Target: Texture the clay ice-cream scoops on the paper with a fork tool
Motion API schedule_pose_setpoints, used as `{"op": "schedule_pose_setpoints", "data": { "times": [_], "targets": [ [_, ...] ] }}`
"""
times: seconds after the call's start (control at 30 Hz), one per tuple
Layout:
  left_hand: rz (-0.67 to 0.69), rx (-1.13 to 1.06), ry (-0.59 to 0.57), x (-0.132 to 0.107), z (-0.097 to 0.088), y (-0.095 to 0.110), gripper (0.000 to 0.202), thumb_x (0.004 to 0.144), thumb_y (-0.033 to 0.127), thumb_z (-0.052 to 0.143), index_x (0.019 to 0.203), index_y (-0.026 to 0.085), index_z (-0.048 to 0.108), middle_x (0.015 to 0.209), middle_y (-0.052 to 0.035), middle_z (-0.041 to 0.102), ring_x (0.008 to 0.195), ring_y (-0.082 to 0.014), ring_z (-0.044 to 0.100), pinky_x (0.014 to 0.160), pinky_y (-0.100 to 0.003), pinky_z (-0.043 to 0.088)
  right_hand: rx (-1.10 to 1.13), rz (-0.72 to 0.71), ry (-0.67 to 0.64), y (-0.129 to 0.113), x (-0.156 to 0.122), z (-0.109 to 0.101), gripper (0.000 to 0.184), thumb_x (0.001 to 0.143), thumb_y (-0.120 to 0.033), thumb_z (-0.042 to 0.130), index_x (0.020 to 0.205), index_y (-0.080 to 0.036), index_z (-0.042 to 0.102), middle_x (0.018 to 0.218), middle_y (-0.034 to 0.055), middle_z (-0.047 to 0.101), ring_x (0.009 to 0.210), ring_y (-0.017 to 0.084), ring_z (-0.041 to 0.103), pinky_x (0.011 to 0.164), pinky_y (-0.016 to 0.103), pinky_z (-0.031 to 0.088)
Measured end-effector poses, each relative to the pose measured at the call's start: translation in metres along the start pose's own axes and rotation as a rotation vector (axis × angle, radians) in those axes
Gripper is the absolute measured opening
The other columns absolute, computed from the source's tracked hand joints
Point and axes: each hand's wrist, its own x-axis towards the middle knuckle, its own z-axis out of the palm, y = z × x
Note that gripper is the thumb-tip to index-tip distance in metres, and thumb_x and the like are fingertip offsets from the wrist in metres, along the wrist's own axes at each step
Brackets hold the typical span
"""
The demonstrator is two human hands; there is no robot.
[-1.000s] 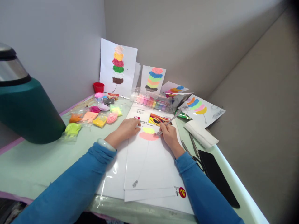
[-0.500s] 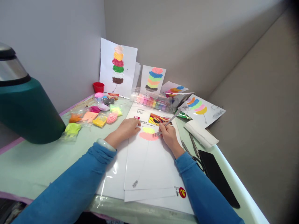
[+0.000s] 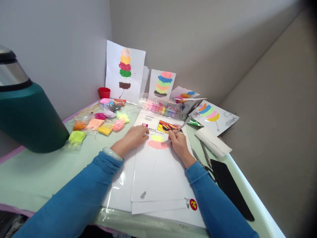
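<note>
My right hand (image 3: 178, 142) grips a metal fork (image 3: 183, 125) by its handle. The fork's tines touch the right part of a flat pink clay patch (image 3: 156, 144) on a white sheet of paper (image 3: 160, 175). Directly above the pink patch is a yellow-green clay patch (image 3: 157, 138). My left hand (image 3: 135, 136) rests on the left side of the sheet, holding nothing, with its fingers loosely bent and their tips beside the two patches. More white sheets and a printed paper pack lie underneath.
Bagged clay lumps (image 3: 106, 128) and a teal bottle (image 3: 32, 115) stand left. Behind are a clear tray of colours (image 3: 160, 107), a red cup (image 3: 104, 93) and propped clay pictures (image 3: 125, 71). Tissue (image 3: 213, 142), scissors (image 3: 210, 172) and a black phone-like slab (image 3: 231, 188) lie right.
</note>
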Motion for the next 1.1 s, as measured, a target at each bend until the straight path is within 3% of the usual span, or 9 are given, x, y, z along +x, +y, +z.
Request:
{"op": "schedule_pose_setpoints", "data": {
  "times": [0.37, 0.67, 1.1],
  "targets": [
    [0.004, -0.002, 0.003, 0.0006, 0.0007, -0.0011, 0.026, 0.078, 0.024, 0.044, 0.096, 0.019, 0.062, 0.101, -0.0077, 0.066, 0.095, -0.0234, 0.060, 0.081, -0.033, 0.044, -0.048, 0.034, 0.056, 0.0007, 0.0011, -0.0017, 0.041, 0.085, -0.044, 0.046, 0.054, -0.019, 0.053, 0.051, -0.0019, 0.051, 0.054, 0.013, 0.052, 0.058, 0.027, 0.038],
    [0.004, 0.002, 0.006, 0.0000, -0.0004, -0.0002, 0.026, 0.078, 0.024, 0.045, 0.097, 0.019, 0.062, 0.100, -0.0077, 0.066, 0.095, -0.0233, 0.060, 0.081, -0.032, 0.044, 0.002, -0.033, -0.018, -0.0009, 0.0001, 0.0005, 0.040, 0.086, -0.042, 0.046, 0.055, -0.018, 0.053, 0.054, -0.0017, 0.052, 0.054, 0.012, 0.052, 0.058, 0.026, 0.038],
    [0.001, -0.006, 0.010, -0.0003, -0.0001, -0.0002, 0.027, 0.078, 0.024, 0.044, 0.097, 0.019, 0.062, 0.101, -0.0080, 0.066, 0.095, -0.0242, 0.060, 0.081, -0.034, 0.045, 0.018, -0.034, 0.011, 0.0000, -0.0003, -0.0001, 0.040, 0.085, -0.042, 0.046, 0.054, -0.018, 0.053, 0.055, -0.0014, 0.052, 0.053, 0.012, 0.051, 0.057, 0.026, 0.038]
  ]
}}
